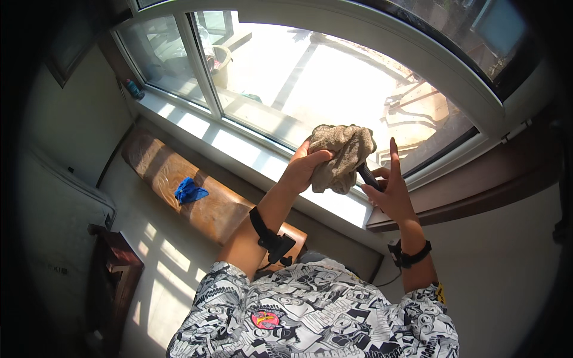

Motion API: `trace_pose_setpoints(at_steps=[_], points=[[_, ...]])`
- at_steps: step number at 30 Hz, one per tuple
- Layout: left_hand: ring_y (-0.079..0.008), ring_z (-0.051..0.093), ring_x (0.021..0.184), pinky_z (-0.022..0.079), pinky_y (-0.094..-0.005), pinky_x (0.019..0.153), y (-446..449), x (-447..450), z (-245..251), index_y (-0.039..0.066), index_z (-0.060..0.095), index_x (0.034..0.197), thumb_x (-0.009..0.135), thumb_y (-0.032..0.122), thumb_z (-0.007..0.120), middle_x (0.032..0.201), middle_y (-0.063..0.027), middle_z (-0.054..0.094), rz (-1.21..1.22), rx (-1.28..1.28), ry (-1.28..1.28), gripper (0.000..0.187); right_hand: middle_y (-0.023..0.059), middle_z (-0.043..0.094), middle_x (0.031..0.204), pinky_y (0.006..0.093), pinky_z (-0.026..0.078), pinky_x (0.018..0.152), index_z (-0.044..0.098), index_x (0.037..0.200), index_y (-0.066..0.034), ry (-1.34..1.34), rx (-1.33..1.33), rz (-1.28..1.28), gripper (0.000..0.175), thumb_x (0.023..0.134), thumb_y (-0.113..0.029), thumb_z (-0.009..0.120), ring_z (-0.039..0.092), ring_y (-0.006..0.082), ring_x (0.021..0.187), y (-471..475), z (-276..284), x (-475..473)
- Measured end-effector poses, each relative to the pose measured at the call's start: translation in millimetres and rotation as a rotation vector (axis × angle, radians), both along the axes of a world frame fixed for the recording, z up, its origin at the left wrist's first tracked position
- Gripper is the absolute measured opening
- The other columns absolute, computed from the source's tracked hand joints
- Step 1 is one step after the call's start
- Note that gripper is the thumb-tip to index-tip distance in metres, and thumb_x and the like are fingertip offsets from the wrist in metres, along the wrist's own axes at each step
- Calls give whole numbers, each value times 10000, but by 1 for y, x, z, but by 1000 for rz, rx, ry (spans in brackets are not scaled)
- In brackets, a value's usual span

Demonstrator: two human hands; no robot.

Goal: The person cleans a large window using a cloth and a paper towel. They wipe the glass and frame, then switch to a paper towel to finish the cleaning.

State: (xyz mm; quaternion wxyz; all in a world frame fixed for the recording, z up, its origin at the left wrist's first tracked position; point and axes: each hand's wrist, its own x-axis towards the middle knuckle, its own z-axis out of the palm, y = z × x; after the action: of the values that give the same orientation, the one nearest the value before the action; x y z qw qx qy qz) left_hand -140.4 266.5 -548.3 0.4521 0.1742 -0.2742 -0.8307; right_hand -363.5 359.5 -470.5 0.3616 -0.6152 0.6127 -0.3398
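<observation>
My left hand (pixel 304 165) grips the left side of a bunched beige cloth (pixel 342 156), its thumb pressed over the folds. From the cloth's lower right comes a dark ribbed handle (pixel 369 176). Around that handle my right hand (pixel 391 190) is closed, with the index finger pointing up and away from it. Whatever the handle joins is hidden inside the cloth. Both hands are held up before the window pane (pixel 304 85), above the white windowsill (pixel 244 150); I cannot tell if the cloth touches the glass.
Below the sill runs a wooden bench (pixel 224 219) with a crumpled blue cloth (pixel 190 191) on it. A teal bottle (pixel 133 89) stands at the sill's far left end. Dark wooden furniture (pixel 121 268) is at lower left. The white window frame (pixel 461 76) curves overhead.
</observation>
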Motion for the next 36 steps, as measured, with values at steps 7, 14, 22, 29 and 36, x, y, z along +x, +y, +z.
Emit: trace_pose_setpoints(at_steps=[7, 14, 22, 29, 36], points=[[-210, 678, 1080, 593, -328, 899, -7, 1, -3, -39, 435, 1415, 949, 173, 685, 1259, -165, 627, -88, -24, -29, 570, 53, 593, 788, 260, 407, 368, 399, 1377, -6, -374, 308, 157, 476, 950, -28, 608, 501, 94, 433, -21, -21, 12], [-323, 559, 1303, 535, -380, 1036, -16, -15, -4, -48, -27, 1602, 1027, 311, 626, 1534, -274, 366, 40, -170, -82, 941, 40, 610, 773, 266, 352, 345, 491, 1403, -30, -13, -170, -153, 438, 977, -56, 591, 448, 79, 403, -77, -8, -15], [-276, 674, 1151, 568, -366, 944, 47, 83, -103, 92, 459, 1498, 1067, 351, 548, 1351, -165, 623, -9, 74, -436, 510, 25, 573, 720, 271, 345, 330, 527, 1366, -91, 83, -94, -157, 387, 997, -164, 618, 434, 87, 380, -157, 18, -20], [-209, 692, 989, 574, -312, 806, 187, 221, -198, 80, 479, 1442, 1035, 373, 596, 1193, -127, 665, 347, 547, -619, 515, 139, 650, 743, 348, 516, 428, 461, 1348, -41, 387, -194, -91, 453, 1021, -342, 549, 611, 216, 497, -268, 31, 117], [-263, 685, 951, 560, -381, 777, 322, 296, -254, 112, 534, 1313, 981, 402, 658, 1104, -131, 680, 648, 926, -724, 458, 162, 657, 752, 375, 516, 420, 498, 1287, -26, 471, -31, -163, 413, 1013, -328, 561, 618, 255, 478, -233, 29, 71]])
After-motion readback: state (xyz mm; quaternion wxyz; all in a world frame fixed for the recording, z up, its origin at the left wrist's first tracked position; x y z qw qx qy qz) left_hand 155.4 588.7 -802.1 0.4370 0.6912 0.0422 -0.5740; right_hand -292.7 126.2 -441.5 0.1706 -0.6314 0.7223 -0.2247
